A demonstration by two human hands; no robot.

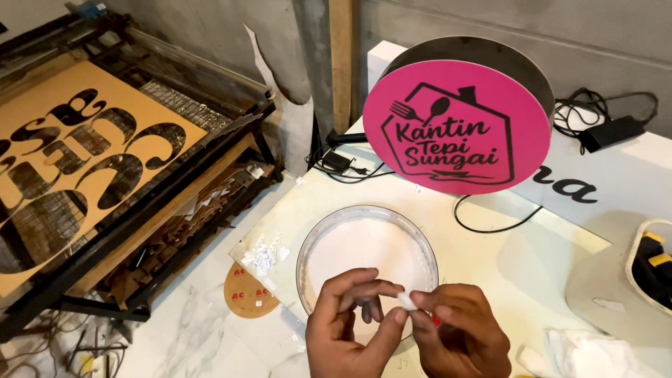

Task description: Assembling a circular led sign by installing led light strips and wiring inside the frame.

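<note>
My left hand [353, 322] and my right hand [458, 332] meet at the bottom middle of the view. Between their fingertips they pinch a small white scrap [406, 299], which looks like a bit of film or tape. Directly under and behind the hands lies a round clear disc [364, 238] with a white face, flat on the pale table [504, 259]. Beyond the disc stands a round sign box [458, 126] with a pink front and a black logo.
A heap of small white scraps [264, 253] lies left of the disc. A black adapter with cables [609, 129] sits at the back right. At the left stands a dark metal cutting frame with a brown cut-out board [77, 154]. A round brown disc [248, 290] lies on the marble floor.
</note>
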